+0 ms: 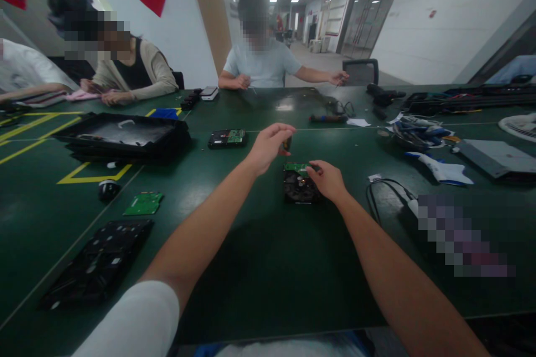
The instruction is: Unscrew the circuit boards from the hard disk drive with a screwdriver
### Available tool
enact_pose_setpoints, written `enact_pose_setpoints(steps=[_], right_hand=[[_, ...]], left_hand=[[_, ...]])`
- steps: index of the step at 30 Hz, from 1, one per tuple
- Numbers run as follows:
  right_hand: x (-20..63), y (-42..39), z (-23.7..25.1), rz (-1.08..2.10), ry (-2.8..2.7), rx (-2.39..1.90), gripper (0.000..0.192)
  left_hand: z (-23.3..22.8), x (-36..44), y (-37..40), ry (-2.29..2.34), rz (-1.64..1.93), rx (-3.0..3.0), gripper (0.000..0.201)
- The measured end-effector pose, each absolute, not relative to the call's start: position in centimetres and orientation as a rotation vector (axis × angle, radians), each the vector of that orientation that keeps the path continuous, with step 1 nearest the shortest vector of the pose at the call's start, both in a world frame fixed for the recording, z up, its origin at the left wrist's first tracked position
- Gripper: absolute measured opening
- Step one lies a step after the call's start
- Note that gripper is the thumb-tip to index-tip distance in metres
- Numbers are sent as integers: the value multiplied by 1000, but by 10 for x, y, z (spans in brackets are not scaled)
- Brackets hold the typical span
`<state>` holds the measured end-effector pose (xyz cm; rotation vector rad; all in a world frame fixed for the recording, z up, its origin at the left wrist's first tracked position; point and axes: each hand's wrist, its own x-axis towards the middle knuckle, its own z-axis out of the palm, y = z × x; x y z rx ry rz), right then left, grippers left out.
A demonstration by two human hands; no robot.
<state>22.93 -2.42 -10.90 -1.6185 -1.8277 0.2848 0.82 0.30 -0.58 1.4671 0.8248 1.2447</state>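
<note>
A hard drive (300,187) lies on the green table in front of me, its green circuit board (296,167) showing at the far end. My right hand (329,179) is at the drive's right side, thumb and fingers closed on its edge by the board. Just above and left of the drive, my left hand (270,148) is raised with curled fingers. Between them is a small dark and amber object (287,144), mostly hidden, whose kind I cannot make out.
Left lie another hard drive (227,138), a loose circuit board (144,203), a black drive unit (98,262) and stacked black trays (125,136). Right are a cable bundle (419,133), a white-and-blue object (439,168) and a grey metal box (498,157). Several people sit across the table.
</note>
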Motion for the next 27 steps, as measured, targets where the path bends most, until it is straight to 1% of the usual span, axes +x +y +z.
enact_pose_setpoints(steps=[3, 8, 14, 18, 23, 27], right_hand=[[229, -25, -108, 289, -1815, -1625, 38], [229, -24, -107, 301, -1821, -1613, 39], [229, -24, -108, 322, -1805, -1618, 39], [229, -24, -107, 332, -1800, -1621, 40], [229, -24, -105, 337, -1798, -1633, 39], [229, -24, -106, 330, -1796, -1628, 39]], left_hand=[[-7, 3, 7, 739, 1230, 1345, 15], [-9, 1, 11, 681, 1245, 1165, 14], [-4, 0, 7, 792, 1212, 1216, 18], [-1, -2, 6, 776, 1150, 1239, 20], [-4, -1, 7, 733, 1165, 1175, 15], [-4, 2, 6, 744, 1208, 1179, 15]])
